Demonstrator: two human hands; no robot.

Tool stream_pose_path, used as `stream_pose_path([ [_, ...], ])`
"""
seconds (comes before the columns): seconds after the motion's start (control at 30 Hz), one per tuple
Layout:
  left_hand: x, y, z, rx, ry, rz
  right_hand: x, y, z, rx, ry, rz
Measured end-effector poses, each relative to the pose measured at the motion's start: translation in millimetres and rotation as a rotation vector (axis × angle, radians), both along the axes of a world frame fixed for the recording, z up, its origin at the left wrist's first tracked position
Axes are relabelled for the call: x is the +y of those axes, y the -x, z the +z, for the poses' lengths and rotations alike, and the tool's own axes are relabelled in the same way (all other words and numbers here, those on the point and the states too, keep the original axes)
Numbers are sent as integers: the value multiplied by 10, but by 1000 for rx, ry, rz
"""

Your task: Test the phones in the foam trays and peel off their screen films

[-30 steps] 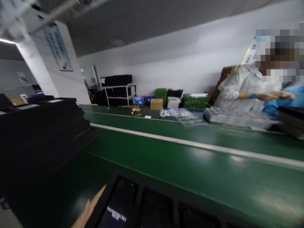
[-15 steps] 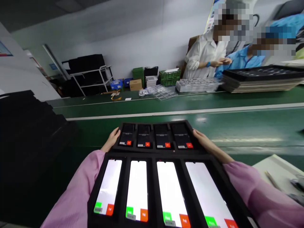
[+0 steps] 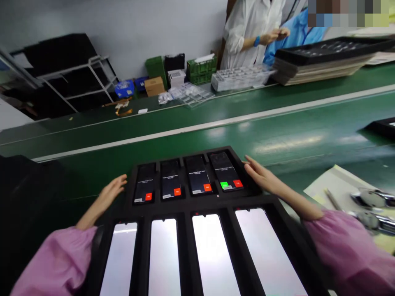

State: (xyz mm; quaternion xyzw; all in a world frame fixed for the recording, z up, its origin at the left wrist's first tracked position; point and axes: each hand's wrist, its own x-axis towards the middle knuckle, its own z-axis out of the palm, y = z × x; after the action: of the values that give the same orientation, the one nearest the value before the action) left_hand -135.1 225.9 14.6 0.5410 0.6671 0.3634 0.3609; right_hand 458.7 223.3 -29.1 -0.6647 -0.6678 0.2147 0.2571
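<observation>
A black foam tray (image 3: 182, 203) lies on the green bench, with several phones in its slots. The far row of phones (image 3: 197, 174) shows dark screens with red squares, and the rightmost also has a green one. Nearer, the phones (image 3: 212, 250) have bright white screens. My left hand (image 3: 108, 195) is off the tray's left side, fingers apart and holding nothing. Beside the far right corner, my right hand (image 3: 261, 174) has its fingers extended and nothing in its grasp; whether it touches the tray is unclear.
A notebook with a pen (image 3: 331, 197) and metal objects (image 3: 370, 209) lie at the right. Across the bench are clear trays (image 3: 240, 78), a tray stack (image 3: 317, 61), green crates (image 3: 202, 70) and two people. Dark stacked material (image 3: 27, 205) stands at the left.
My left hand has let go of the tray edge and moved left. My right hand's fingers have loosened at the right corner. One far phone now shows a green square. The view has tilted and shifted.
</observation>
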Motion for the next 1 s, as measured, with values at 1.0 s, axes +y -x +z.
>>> stream_pose_path([
  [1.0, -141, -1165, 374, 875, -187, -901, 166, 834, 793, -152, -143, 564],
])
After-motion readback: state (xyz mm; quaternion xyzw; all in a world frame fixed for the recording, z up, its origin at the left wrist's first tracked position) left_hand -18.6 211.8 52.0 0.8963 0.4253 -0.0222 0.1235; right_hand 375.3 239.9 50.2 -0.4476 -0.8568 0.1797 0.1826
